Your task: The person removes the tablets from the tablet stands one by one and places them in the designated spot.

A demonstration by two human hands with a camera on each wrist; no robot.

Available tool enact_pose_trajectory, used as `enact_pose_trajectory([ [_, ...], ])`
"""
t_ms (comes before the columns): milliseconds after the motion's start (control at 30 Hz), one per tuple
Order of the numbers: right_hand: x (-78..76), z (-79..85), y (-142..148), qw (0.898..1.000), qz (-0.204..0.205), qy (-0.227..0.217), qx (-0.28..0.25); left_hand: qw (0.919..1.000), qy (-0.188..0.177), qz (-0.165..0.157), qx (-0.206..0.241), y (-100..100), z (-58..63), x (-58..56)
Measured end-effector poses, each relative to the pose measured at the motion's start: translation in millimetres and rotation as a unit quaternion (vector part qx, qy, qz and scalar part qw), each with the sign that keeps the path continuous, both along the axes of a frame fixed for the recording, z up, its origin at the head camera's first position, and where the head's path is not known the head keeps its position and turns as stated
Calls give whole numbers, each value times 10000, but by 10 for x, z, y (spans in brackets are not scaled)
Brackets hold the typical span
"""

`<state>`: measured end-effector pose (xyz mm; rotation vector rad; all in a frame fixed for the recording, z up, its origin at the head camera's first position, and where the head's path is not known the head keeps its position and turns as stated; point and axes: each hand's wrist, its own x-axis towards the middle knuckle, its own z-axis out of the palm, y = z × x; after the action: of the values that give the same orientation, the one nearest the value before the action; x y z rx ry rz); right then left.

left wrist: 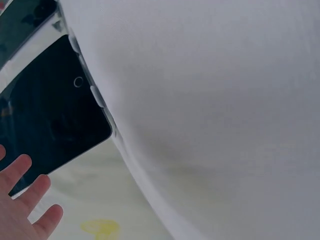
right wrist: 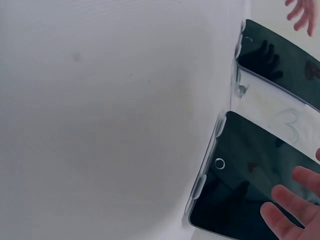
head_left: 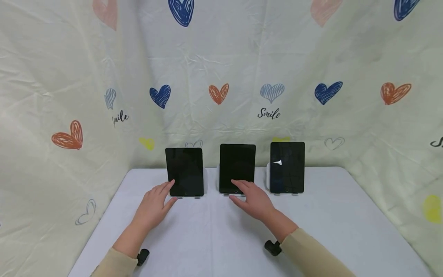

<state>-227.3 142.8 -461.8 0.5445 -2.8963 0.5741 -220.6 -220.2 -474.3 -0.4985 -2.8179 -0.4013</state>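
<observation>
Three tablets (head_left: 287,167), my left hand (head_left: 154,204) spread near the 11 o'clock tablet (head_left: 185,167), right hand (head_left: 255,201) ditto near the 12 o'clock one (head_left: 237,163).

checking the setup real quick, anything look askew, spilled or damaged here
Nothing looks spilled or damaged. The one oddity is a white patch on the dark rightmost tablet, probably a reflection.

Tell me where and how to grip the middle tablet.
Probably the upper right side edge, coming from the right with the right hand, thumb in front, fingers behind: the middle tablet is thin and stands upright, that edge exposed, while clear stand lips sit along its bottom edge.
</observation>
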Motion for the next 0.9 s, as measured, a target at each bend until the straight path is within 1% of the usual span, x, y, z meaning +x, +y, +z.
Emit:
enact_pose_trajectory([
  [100,-20,-9,-52,9999,-47,-116,-53,10000,-49,47,39,-17,-18,-16],
  [300,-47,21,-144,9994,-146,-279,-137,9996,-120,108,245,-71,-70,-70],
  [500,-104,36,-235,9988,-161,-455,-130,9993,-139,206,276,-148,-118,-120],
  [667,-156,43,-305,9988,-186,-449,-117,9987,-150,300,374,-184,-103,-156],
  [900,-207,99,-397,9985,-175,-497,-118,9979,-200,444,434,-208,-58,-229],
])
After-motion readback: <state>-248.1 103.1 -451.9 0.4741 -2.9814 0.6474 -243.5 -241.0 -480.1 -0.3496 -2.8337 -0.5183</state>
